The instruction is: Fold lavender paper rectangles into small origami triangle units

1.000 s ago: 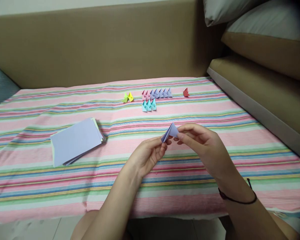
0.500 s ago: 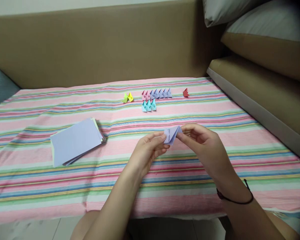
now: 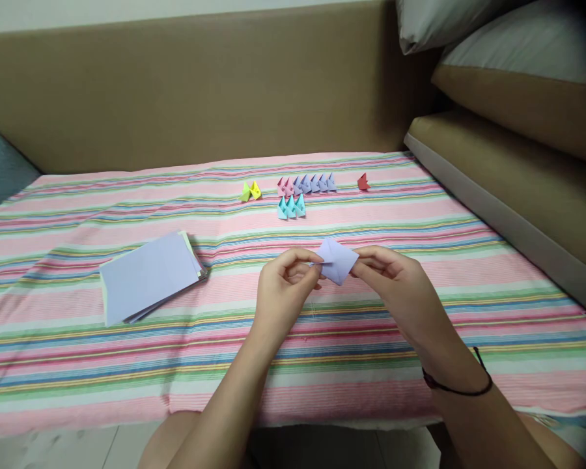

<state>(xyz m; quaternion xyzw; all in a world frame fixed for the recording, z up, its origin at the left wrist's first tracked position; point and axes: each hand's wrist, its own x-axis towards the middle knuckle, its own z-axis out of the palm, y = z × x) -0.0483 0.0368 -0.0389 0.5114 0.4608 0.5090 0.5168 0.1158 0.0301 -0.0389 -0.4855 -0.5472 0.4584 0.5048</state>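
Both hands meet over the near middle of the striped cloth (image 3: 58,352), which covers a low surface; whether that is a bed or a table cannot be told. Between them is a small folded lilac paper (image 3: 339,260), held up off the cloth with one flat face turned toward the camera and a corner pointing down.

The left hand (image 3: 283,293) has its fingers (image 3: 300,255) curled in narrow, pinching the paper's left edge between thumb and forefinger. The right hand (image 3: 400,286) grips the paper's right corner, fingers (image 3: 371,255) drawn close together on it. A dark band (image 3: 456,389) circles the right wrist.

To the left of the hands, well apart from them, a paper stack (image 3: 146,277) lies flat on the cloth, lilac on top with paler sheets showing at its far edge; it sits at a slant.

Farther off, near the far edge of the cloth, stand small folded pieces in a row: a yellow-green pair (image 3: 250,190) on the left, then pink pieces (image 3: 284,186) touching a run of lilac pieces (image 3: 315,183), and a single red piece (image 3: 363,182) apart on the right. Just nearer than the pink ones sit blue pieces (image 3: 291,206) in a tight cluster.

A tan backrest (image 3: 200,85) rises behind the cloth. On the right lie tan cushions (image 3: 517,176), with a grey pillow (image 3: 522,55) on top.
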